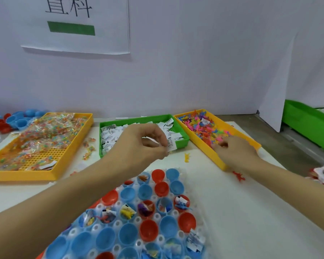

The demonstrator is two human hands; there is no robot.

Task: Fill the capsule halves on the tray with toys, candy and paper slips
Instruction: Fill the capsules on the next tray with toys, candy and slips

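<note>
the left hand (138,144) reaches over the green tray (181,142) and pinches a paper slip (171,147) between thumb and fingertips, just at the tray's near edge. the right hand (234,152) is down in the yellow tray (254,144) full of little bright toys (200,126), its fingers curled into the pile, but i cannot tell if it has one yet. another yellow tray (45,173) on the left holds wrapped candy (45,131). close to the person sits the white tray (200,212) with rows of red and blue capsule halves (148,230). a few in the middle rows already have toys and slips in them, and some near the bottom do too. many others look bare inside, like the red and blue ones at the far end and several big ones in front. so i think the job is partly done, with a lot of cups left to fill. a yellow toy (186,157) and a red toy (238,176) lie loose on the table (232,221). spare capsule halves are piled far left.
</note>
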